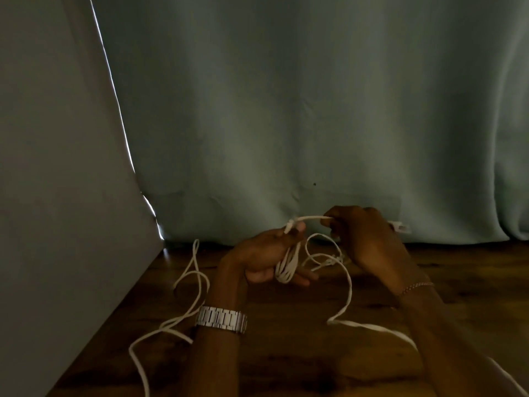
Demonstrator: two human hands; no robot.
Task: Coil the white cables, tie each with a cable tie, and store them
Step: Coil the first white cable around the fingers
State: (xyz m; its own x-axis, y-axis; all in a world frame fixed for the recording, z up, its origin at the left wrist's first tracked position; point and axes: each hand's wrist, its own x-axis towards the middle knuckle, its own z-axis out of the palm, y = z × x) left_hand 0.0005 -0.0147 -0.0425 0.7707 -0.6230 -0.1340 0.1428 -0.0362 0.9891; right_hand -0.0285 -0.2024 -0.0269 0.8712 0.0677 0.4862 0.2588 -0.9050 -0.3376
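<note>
Left hand [264, 260] curled round coiled white cable [286, 266]; right hand [363, 239] pinches taut strand. Loose cable loops on wooden table [286, 353]; curtain [286, 110] behind. Dim; small white object [399, 226] behind right hand, perhaps plug.

Single view only: head-worn wide-angle camera, so no overlap with a second view to record. Looks forward and slightly down over a dark brown wood-grain table [286, 353] toward a pale green fabric curtain [286, 110] hanging just behind the table's far edge. Close range: both forearms enter from the bottom edge, left hand [257, 262] and right hand [363, 236] at lower centre. Plain grey wall [57, 167] fills the left side. Lighting dim.
</note>
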